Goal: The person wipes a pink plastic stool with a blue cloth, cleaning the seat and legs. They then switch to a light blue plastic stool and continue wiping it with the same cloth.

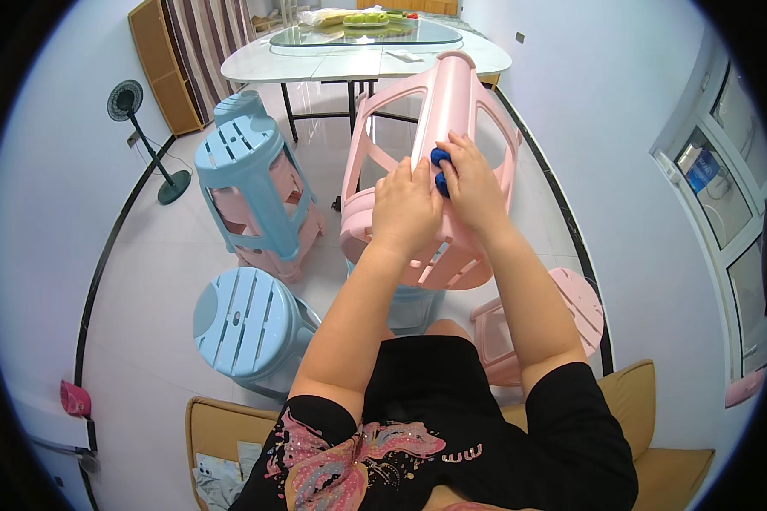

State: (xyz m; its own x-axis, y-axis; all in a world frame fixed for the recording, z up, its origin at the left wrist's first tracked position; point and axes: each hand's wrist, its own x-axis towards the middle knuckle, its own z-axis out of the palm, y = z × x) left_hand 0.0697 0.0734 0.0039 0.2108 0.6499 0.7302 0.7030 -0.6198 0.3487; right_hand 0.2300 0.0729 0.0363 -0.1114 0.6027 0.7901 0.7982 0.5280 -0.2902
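Observation:
A pink plastic stool (pixel 454 102) lies on its side in front of me, its legs pointing away and its slatted seat towards me. My left hand (pixel 408 207) grips the leg that faces up, fingers over its edge. Bunched in my right hand (pixel 476 185) is a dark blue cloth (pixel 440 157), pressed against the same leg. Blue bulges show between the fingers; the rest is hidden under the hand. Beneath the pink stool, partly covered by it and my arms, a light blue plastic stool (pixel 415 310) shows.
On the left stand a single blue stool (pixel 246 322) and a stack of blue and pink stools (pixel 236 153). Another pink stool (pixel 578 306) is at right. Behind are a white table (pixel 345 64) and a floor fan (pixel 174 186). A tan seat (pixel 671 476) lies behind me.

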